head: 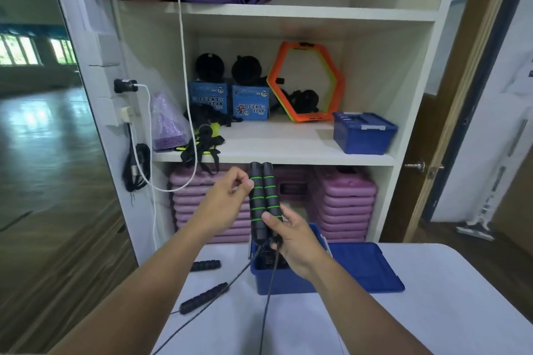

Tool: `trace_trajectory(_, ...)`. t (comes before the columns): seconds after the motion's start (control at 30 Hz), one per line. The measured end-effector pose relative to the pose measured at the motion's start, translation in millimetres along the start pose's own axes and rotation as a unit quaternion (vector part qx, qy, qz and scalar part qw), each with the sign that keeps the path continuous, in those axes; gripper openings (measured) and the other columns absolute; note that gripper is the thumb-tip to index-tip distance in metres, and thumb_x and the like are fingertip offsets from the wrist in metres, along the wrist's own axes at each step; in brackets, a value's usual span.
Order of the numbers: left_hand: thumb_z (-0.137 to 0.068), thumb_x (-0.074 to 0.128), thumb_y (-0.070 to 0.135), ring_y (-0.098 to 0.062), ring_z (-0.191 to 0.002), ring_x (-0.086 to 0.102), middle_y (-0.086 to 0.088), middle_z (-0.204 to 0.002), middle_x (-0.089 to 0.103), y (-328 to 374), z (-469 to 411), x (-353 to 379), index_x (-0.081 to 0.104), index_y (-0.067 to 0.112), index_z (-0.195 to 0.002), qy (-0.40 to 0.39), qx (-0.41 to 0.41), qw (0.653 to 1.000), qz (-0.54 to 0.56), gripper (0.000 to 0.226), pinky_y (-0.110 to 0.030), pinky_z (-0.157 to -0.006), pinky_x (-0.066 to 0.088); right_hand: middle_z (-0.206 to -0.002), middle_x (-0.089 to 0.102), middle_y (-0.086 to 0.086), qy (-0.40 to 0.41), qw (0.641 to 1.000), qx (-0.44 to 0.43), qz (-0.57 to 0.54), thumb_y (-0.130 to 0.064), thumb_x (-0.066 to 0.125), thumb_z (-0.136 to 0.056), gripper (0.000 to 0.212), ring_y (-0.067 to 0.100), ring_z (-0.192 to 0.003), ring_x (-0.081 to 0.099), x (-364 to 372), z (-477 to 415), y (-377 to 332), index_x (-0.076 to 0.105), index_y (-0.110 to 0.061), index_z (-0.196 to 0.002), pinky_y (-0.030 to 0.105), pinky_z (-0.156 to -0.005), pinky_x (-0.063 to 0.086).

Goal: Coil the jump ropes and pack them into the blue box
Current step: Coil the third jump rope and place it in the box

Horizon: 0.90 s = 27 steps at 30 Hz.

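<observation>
Above the open blue box [284, 279] of dark ropes, both hands closed around upright green-ringed handles [264, 199].

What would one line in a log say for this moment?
right hand: grips green-banded handles upright | left hand: pinches them | blue box: open on table | black handles: loose

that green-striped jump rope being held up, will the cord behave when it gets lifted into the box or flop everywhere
Probably floppy: the cord hangs slack from the paired handles and trails over the table. The handles look stiff, and their ribbed foam likely grips well in the right hand and left hand. Uncoiled, the cord may well snag the blue box rim.
</observation>
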State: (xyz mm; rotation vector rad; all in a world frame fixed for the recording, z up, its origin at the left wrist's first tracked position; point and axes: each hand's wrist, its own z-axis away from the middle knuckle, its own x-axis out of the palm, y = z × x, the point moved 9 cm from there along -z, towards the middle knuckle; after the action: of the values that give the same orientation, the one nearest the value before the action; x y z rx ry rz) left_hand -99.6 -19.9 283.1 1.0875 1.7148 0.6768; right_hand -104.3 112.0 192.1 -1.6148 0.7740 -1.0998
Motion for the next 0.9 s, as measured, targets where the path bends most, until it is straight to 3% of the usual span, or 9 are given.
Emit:
trace_trajectory(0.07, -0.094, 0.059, 0.02, -0.013, -0.099, 0.055, 0.003, -0.115, 0.057, 5, -4, -11, 0.054, 0.027, -0.105, -0.009, 0.059, 0.992, -0.111, 0.014, -0.038, -0.092, 0.047, -0.102, 0.071, 0.004, -0.021, 0.999, 0.026, 0.026, -0.031, 0.078, -0.081, 0.039, 0.027, -0.09, 0.053, -6, -3, -3, 0.069, -0.021, -0.118, 0.037, -0.072, 0.036)
trace_trajectory(0.13, -0.083, 0.067, 0.02, -0.019, -0.138, 0.035, 0.003, -0.153, 0.029, 19, -7, -14, 0.043, 0.034, -0.134, -0.042, 0.171, 0.937, -0.302, 0.057, -0.042, -0.114, 0.033, -0.101, 0.073, 0.003, -0.041, 0.995, 0.055, 0.067, -0.025, 0.073, -0.086, 0.038, 0.02, -0.084, 0.059, -11, -5, -10, 0.066, -0.017, -0.123, 0.028, -0.063, 0.037)
trace_trajectory(0.27, -0.088, 0.061, 0.041, -0.026, -0.153, -0.012, 0.006, -0.166, 0.002, 19, -9, 14, 0.012, 0.042, -0.154, -0.172, 0.272, 0.75, -0.578, 0.082, -0.047, -0.123, -0.008, -0.091, 0.071, -0.003, -0.086, 0.976, 0.082, 0.181, -0.02, 0.071, -0.09, 0.031, 0.009, -0.068, 0.057, -7, -10, -28, 0.067, -0.015, -0.12, 0.021, -0.054, 0.035)
trace_trajectory(0.33, -0.089, 0.058, 0.042, -0.025, -0.154, 0.001, 0.005, -0.164, 0.02, 18, -12, 23, 0.022, 0.034, -0.154, -0.196, 0.286, 0.718, -0.604, 0.075, -0.048, -0.124, -0.005, -0.091, 0.07, -0.003, -0.098, 0.963, 0.094, 0.232, -0.022, 0.071, -0.089, 0.026, 0.009, -0.069, 0.056, -3, -12, -36, 0.069, -0.017, -0.115, 0.022, -0.057, 0.037)
trace_trajectory(0.43, -0.083, 0.062, 0.043, -0.027, -0.125, 0.051, -0.001, -0.127, 0.059, 27, -17, 23, 0.048, 0.024, -0.132, -0.174, 0.323, 0.733, -0.573, 0.054, -0.044, -0.116, 0.029, -0.099, 0.068, 0.006, -0.115, 0.957, 0.108, 0.243, -0.024, 0.071, -0.09, 0.028, 0.018, -0.083, 0.056, 4, -15, -40, 0.069, -0.013, -0.115, 0.025, -0.065, 0.041)
trace_trajectory(0.5, -0.083, 0.061, 0.045, -0.024, -0.109, 0.056, 0.0, -0.116, 0.06, 28, -22, 17, 0.048, 0.024, -0.123, -0.154, 0.31, 0.749, -0.565, 0.048, -0.039, -0.097, 0.045, -0.102, 0.069, 0.009, -0.116, 0.968, 0.121, 0.186, -0.027, 0.069, -0.089, 0.031, 0.02, -0.088, 0.063, 8, -14, -38, 0.067, -0.011, -0.116, 0.028, -0.073, 0.049)
trace_trajectory(0.63, -0.08, 0.063, 0.042, -0.023, -0.099, 0.057, 0.002, -0.108, 0.059, 15, -36, -11, 0.046, 0.025, -0.113, -0.1, 0.217, 0.831, -0.503, 0.041, -0.037, -0.081, 0.046, -0.082, 0.068, 0.007, -0.084, 0.983, 0.151, 0.059, -0.042, 0.06, -0.092, 0.03, 0.022, -0.074, 0.066, 6, -5, -29, 0.07, -0.015, -0.102, 0.043, -0.088, 0.053)
trace_trajectory(0.8, -0.078, 0.068, 0.03, -0.024, -0.068, 0.06, 0.0, -0.074, 0.062, -29, -47, -59, 0.052, 0.023, -0.098, -0.007, -0.011, 0.962, -0.272, 0.027, -0.033, -0.06, 0.047, -0.055, 0.03, -0.006, -0.008, 0.998, 0.067, -0.019, -0.038, 0.057, -0.092, 0.025, 0.008, -0.045, 0.028, -2, -13, -41, 0.056, -0.014, -0.085, 0.021, -0.047, 0.037)
trace_trajectory(0.9, -0.074, 0.066, 0.023, -0.019, -0.05, 0.045, -0.001, -0.057, 0.051, -42, -41, -56, 0.057, 0.015, -0.082, 0.031, -0.107, 0.994, 0.001, 0.015, -0.026, -0.049, 0.037, -0.056, 0.026, -0.006, 0.014, 0.999, 0.028, 0.015, -0.034, 0.049, -0.101, 0.026, 0.006, -0.045, 0.021, 3, -18, -54, 0.052, -0.017, -0.082, 0.017, -0.041, 0.027)
